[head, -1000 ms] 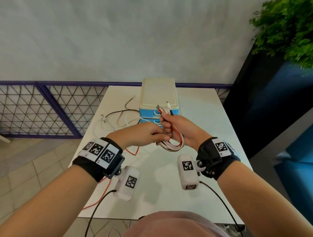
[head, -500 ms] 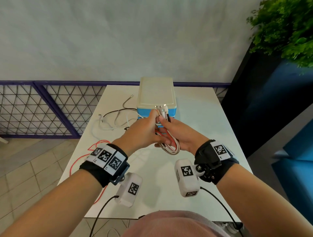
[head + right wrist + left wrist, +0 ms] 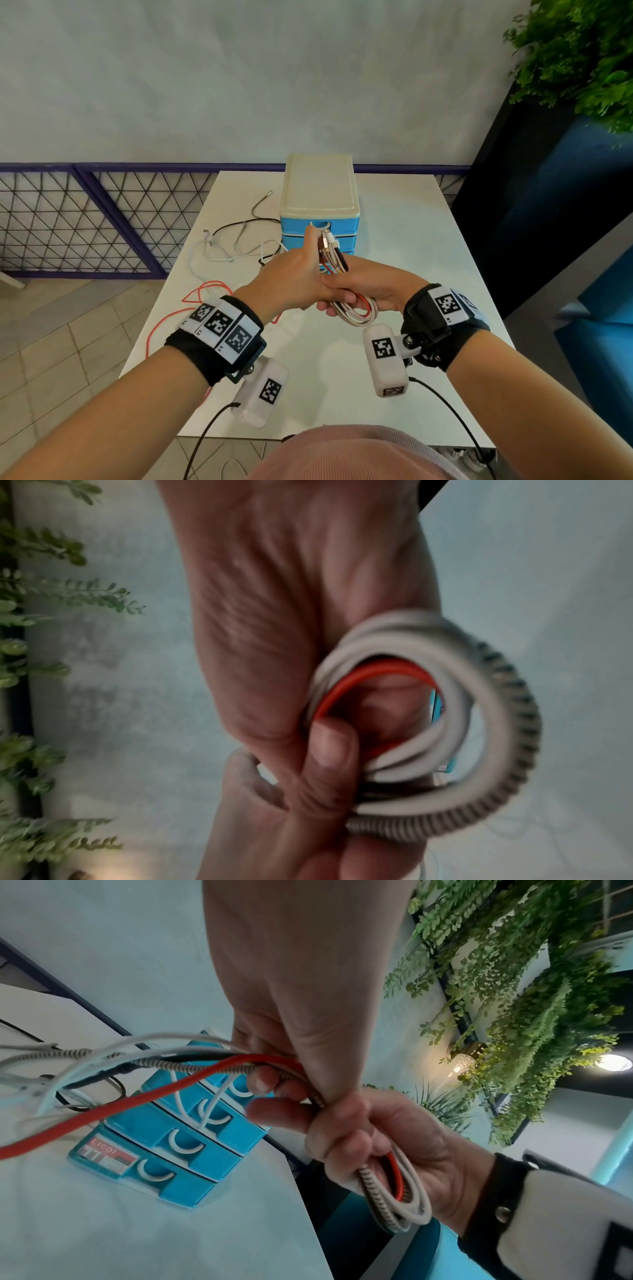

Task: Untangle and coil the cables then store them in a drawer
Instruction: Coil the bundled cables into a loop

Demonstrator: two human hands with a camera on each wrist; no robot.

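Note:
My right hand (image 3: 363, 291) grips a small coil of cables (image 3: 358, 310), with white, red and braided loops; the coil (image 3: 479, 723) fills the right wrist view. Their plug ends (image 3: 330, 245) stick up in front of the blue drawer unit (image 3: 320, 192), whose drawers are closed. My left hand (image 3: 305, 263) lies over the right one. Its fingers (image 3: 270, 1085) curl round the loose strands, red (image 3: 103, 1110), braided, white and black, that run off to the left. The right hand (image 3: 363, 1139) holds the coil just below them.
More loose cable lies on the white table (image 3: 411, 246): white and black loops (image 3: 236, 243) left of the drawers, and a red cable (image 3: 202, 294) hanging over the left edge. A purple mesh fence (image 3: 102, 219) stands behind; a plant (image 3: 582, 58) is at the right.
Both hands have moved forward with the cables, up to the front of the drawer unit. The left hand has slid from beside the coil to over the right hand.

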